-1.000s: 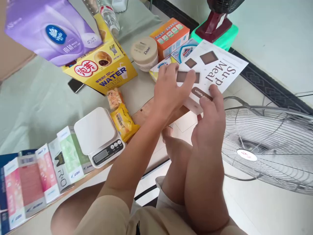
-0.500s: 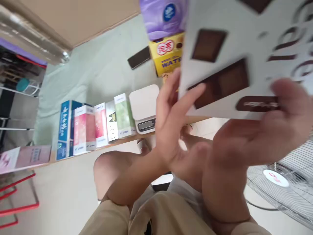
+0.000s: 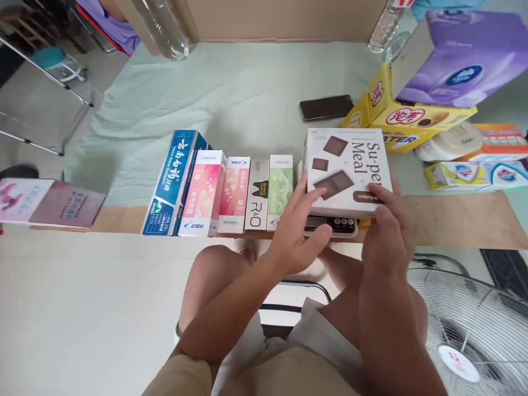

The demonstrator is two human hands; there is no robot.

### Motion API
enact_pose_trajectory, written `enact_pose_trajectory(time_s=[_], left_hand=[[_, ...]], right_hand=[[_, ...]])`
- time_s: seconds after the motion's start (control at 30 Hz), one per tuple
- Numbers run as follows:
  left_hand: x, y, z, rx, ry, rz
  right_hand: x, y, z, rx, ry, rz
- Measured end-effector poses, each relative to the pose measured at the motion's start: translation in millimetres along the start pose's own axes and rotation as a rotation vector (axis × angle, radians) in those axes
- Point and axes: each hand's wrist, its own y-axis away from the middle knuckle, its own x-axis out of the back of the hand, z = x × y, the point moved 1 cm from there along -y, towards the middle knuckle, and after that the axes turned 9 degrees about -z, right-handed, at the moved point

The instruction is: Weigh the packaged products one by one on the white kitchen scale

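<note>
A white box (image 3: 355, 165) printed "Su-per Meal" with pictures of chocolate pieces lies over a kitchen scale (image 3: 330, 226), hiding most of it. I cannot tell whether its full weight rests there. My left hand (image 3: 299, 231) holds the box's near left corner, one finger on its top and the thumb apart. At the near right corner my right hand (image 3: 388, 214) grips the box, thumb on top and fingers along the side. Just left of the scale stands a green-and-white carton (image 3: 280, 190), beside a white R&O carton (image 3: 257, 195).
Pink cartons (image 3: 202, 192) and a blue toothpaste box (image 3: 171, 184) continue the row leftward. A phone (image 3: 325, 108) lies behind the scale. Yellow boxes (image 3: 416, 116) carry a purple pack (image 3: 462, 60) at right. A fan (image 3: 457, 360) stands below the table's right edge.
The box has gone from close before my face, tilted, down to the scale, both hands still on it. My view has swung, bringing the table's right side into sight.
</note>
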Motion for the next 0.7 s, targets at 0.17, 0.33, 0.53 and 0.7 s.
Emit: enact_pose_trajectory(time_s=[0.17,0.33,0.53,0.7], left_hand=[[5.2,6.7,5.2,0.113,0.077,0.035],[8.4,5.8,-2.6,0.137,0.148,0.110],[0.4,3.3,-3.4,0.174,0.221,-0.042],[-4.2,6.2,-0.6,0.035,0.231,-0.082]], right_hand=[[4.8,-5.2,-7.4,0.088,0.091,0.272],[2.6,-8.2,-8.9,-0.050,0.009,0.274],[-0.4,-9.8,-17.0,-0.329,0.147,0.201],[-12.3,-13.9,-37.5,-0.282,0.085,0.319]])
